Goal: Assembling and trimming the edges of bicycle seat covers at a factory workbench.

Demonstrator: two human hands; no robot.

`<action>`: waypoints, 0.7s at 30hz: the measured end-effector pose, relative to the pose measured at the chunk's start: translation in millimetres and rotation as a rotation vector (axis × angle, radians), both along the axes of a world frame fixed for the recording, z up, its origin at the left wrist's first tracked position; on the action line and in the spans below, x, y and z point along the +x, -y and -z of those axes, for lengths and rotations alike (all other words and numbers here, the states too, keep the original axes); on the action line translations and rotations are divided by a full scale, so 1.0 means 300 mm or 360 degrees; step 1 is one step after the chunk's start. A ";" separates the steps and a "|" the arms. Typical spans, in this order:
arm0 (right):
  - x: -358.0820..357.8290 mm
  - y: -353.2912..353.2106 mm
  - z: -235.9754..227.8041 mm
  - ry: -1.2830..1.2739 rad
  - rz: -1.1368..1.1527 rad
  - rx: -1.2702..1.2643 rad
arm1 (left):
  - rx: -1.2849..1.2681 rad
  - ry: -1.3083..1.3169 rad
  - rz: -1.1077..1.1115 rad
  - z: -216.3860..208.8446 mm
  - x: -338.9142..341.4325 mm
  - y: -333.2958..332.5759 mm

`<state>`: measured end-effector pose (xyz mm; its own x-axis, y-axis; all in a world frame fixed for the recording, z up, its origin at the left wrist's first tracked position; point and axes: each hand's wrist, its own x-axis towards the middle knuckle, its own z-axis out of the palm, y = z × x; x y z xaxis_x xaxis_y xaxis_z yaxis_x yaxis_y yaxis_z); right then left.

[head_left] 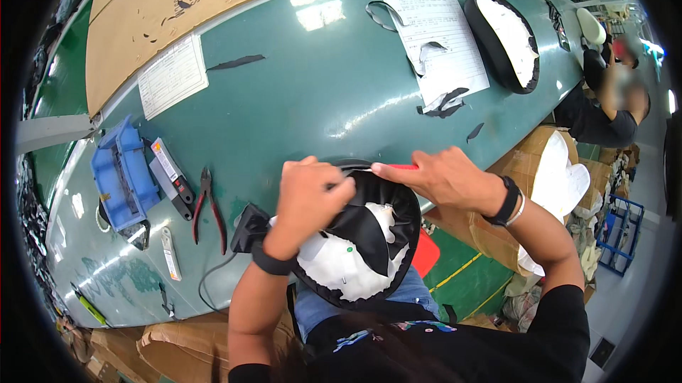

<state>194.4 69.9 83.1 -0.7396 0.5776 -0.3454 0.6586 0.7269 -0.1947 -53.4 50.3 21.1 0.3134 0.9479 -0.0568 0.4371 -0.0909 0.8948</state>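
cushion (366,237), black-covered, over lap (312,310); long axis roughly one to seven o'clock. overlapped toward ten by nearer, curled left hand (312,198), pinch cannot be told; red handle (404,167) gripped by right hand (446,178) toward two.

- The rounded pad (366,241), black cover over its edges, black flap across its white face, tilted above the lap by the green table (284,113).
- The red tool (403,167) pointed along its far rim.
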 end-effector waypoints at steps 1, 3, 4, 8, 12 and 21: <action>0.019 0.014 -0.015 0.0077 0.0073 -0.0106 | -0.0507 0.0380 -0.0136 -0.032 -0.026 -0.035; 0.020 0.053 -0.055 0.0160 0.0163 -0.0185 | -0.0379 0.0669 -0.0218 -0.035 -0.064 -0.043; 0.028 0.079 -0.063 0.0172 0.0160 -0.0192 | -0.0145 0.0781 -0.0174 -0.034 -0.079 -0.051; 0.048 0.233 -0.071 0.0189 0.0492 -0.0186 | 0.0229 0.1712 -0.0489 -0.005 -0.119 -0.101; 0.022 0.393 -0.060 0.0209 0.0942 -0.0227 | 0.0571 0.2401 -0.0396 0.024 -0.198 -0.099; -0.094 0.565 -0.020 -0.0004 0.1382 -0.0151 | 0.0423 0.4213 -0.0264 0.011 -0.366 0.014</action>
